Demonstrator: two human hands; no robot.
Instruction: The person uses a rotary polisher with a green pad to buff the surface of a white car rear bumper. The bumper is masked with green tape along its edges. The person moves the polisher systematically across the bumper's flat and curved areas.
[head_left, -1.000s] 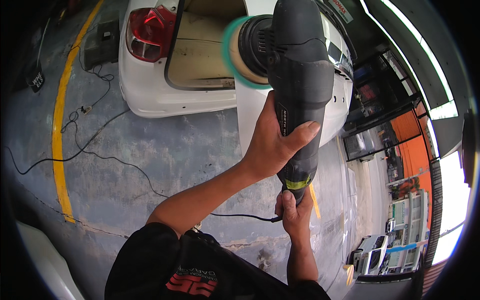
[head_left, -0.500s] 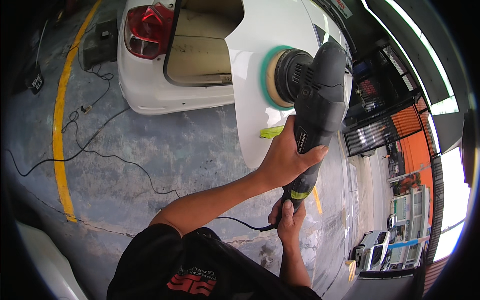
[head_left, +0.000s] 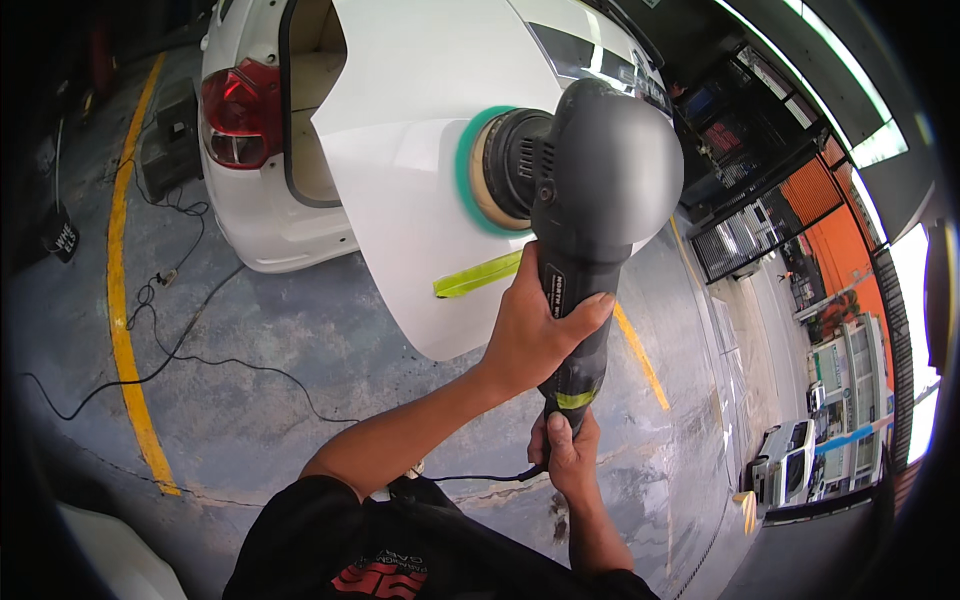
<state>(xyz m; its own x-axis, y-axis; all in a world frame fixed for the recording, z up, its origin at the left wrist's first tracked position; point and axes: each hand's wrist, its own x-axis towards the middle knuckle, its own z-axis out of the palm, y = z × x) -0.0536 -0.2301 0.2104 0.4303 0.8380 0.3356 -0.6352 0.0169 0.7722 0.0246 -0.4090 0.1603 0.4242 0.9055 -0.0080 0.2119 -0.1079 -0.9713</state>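
A black polishing machine (head_left: 575,290) with a yellow-green band is in both my hands. My left hand (head_left: 535,325) wraps round its body below the head, thumb on top. My right hand (head_left: 565,450) grips the rear end of the handle, by the power cord (head_left: 490,477). The round polishing pad (head_left: 488,170), tan with a green face, lies against a white panel (head_left: 400,110), apparently the car's raised tailgate; the contact edge is partly hidden. Yellow-green tape (head_left: 480,277) runs along the panel, just below the pad and left of my left hand.
Behind the panel stands a white car (head_left: 290,235) with a red tail light (head_left: 240,115) and open boot. Cables trail over the grey floor (head_left: 270,320) at left, near a dark box (head_left: 170,140) and yellow line (head_left: 120,300). Another white vehicle (head_left: 790,460) is at far right.
The polishing machine and pad have shifted left in the picture, and the machine's head looms larger. The car and panel also appear farther left, with more tape showing. Both hands keep their grip.
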